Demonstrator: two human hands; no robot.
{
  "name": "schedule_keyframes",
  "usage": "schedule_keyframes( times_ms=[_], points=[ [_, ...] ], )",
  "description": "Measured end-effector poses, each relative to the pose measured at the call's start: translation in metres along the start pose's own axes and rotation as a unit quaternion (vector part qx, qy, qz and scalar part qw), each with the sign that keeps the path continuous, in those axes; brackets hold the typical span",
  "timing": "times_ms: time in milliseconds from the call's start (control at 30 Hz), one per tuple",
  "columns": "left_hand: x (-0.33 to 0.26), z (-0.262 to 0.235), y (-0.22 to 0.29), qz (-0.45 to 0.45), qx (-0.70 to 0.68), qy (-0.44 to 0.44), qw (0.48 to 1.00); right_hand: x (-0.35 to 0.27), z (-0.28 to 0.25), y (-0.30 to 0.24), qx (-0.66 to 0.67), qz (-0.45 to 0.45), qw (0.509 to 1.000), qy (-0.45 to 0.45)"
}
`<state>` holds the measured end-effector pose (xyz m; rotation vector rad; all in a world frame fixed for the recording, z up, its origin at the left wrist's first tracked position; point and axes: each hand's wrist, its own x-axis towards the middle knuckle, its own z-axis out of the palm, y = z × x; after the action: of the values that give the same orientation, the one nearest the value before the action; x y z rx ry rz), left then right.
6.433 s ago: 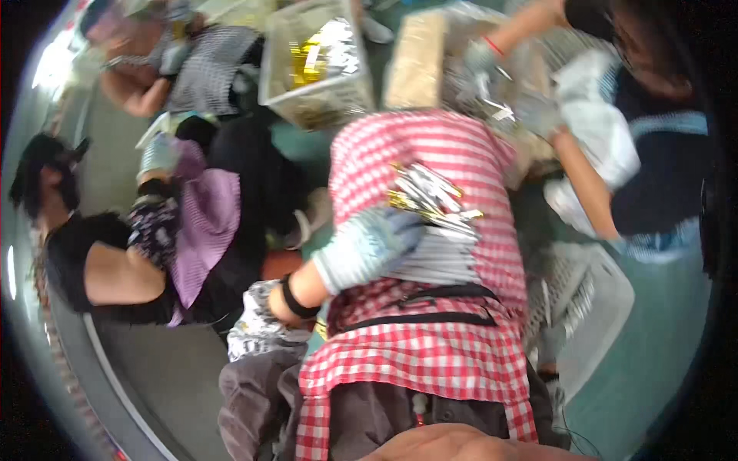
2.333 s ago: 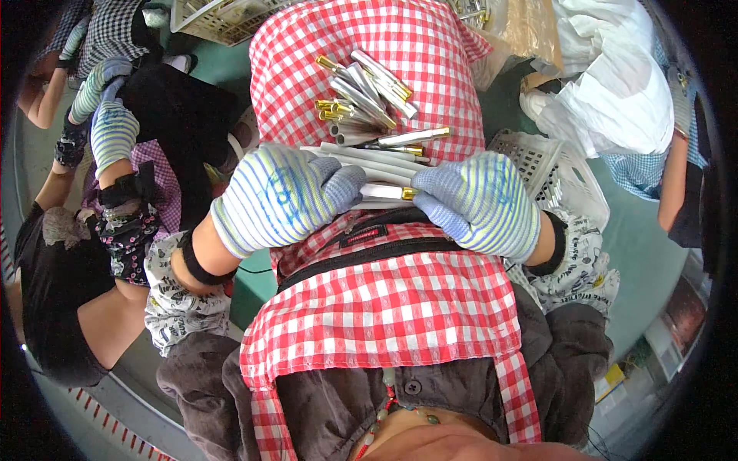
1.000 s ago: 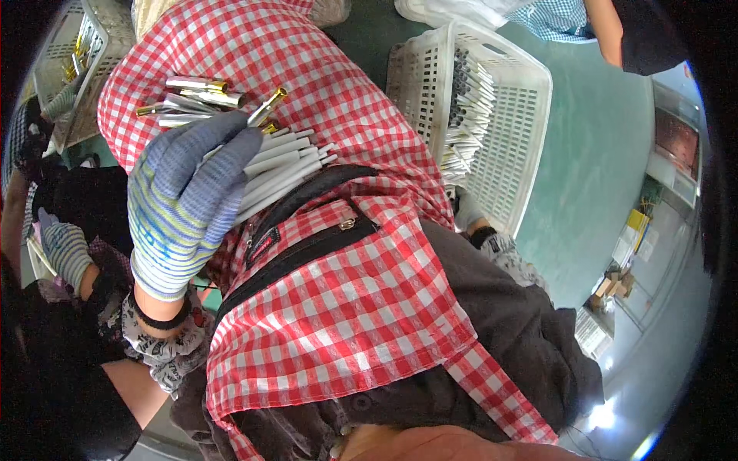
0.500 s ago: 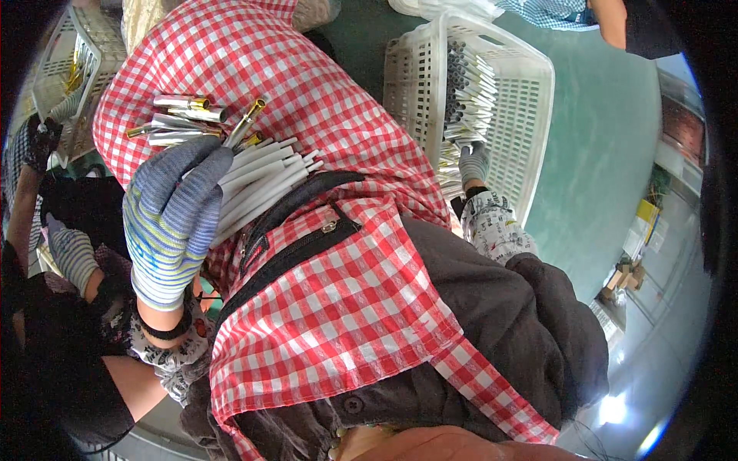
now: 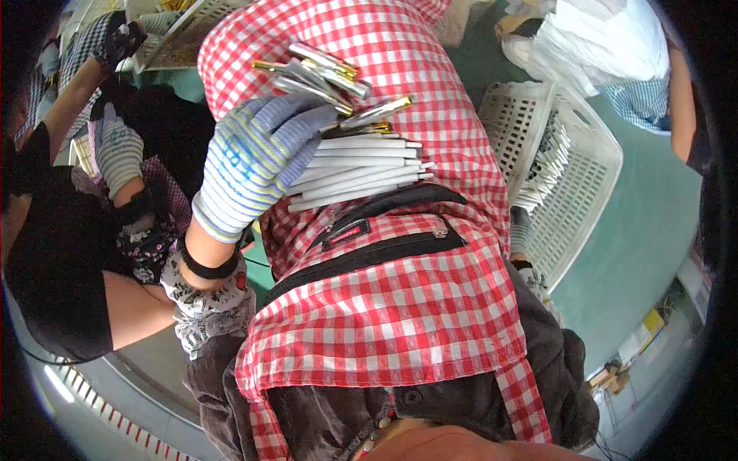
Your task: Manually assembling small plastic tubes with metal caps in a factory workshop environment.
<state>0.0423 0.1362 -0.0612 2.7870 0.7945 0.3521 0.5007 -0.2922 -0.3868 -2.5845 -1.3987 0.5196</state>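
My left hand point(image 5: 257, 157), in a blue-and-white striped knit glove, is over my lap. Its fingers are closed on a thin silver tube with a gold end point(image 5: 377, 113). Beside the fingertips, several silver-and-gold tubes point(image 5: 327, 73) lie loosely on my red-checked apron point(image 5: 384, 307). A bundle of slim white tubes point(image 5: 361, 167) rests on the lap, partly under the palm. My right hand point(image 5: 520, 230), also gloved, is down at the near left side of the white plastic crate point(image 5: 592, 192); apron and crate edge hide its fingers. Grey-ended white tubes point(image 5: 547, 165) fill part of the crate.
At the left sits a co-worker in black, with a striped-gloved hand point(image 5: 121, 154). Another crate point(image 5: 184, 38) stands at the upper left, near a dark-gloved hand point(image 5: 121, 38). White plastic bags point(image 5: 603, 46) lie on the green surface point(image 5: 646, 223) at the upper right.
The view has turned, so my lap and crate sit further right and lower. My left hand still holds a silver tube. My right hand is now more hidden behind the apron.
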Motion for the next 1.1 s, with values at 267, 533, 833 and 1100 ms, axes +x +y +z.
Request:
schedule_keyframes(
  times_ms=[267,533,833,1100],
  points=[
    [0.014,0.011,0.004,0.034,-0.029,0.029,0.999,0.117,-0.197,-0.281,0.215,-0.249,0.938,0.11],
    [0.035,0.032,0.026,0.018,0.029,-0.033,0.999,0.113,-0.218,-0.457,0.025,-0.587,0.796,-0.145],
    [0.031,-0.008,0.055,-0.014,-0.055,-0.058,0.997,0.086,-0.26,-0.477,-0.089,-0.574,0.796,-0.169],
    [0.03,-0.028,0.079,-0.009,-0.044,-0.084,0.995,0.066,-0.294,-0.468,-0.073,-0.552,0.807,-0.194]
  ],
)
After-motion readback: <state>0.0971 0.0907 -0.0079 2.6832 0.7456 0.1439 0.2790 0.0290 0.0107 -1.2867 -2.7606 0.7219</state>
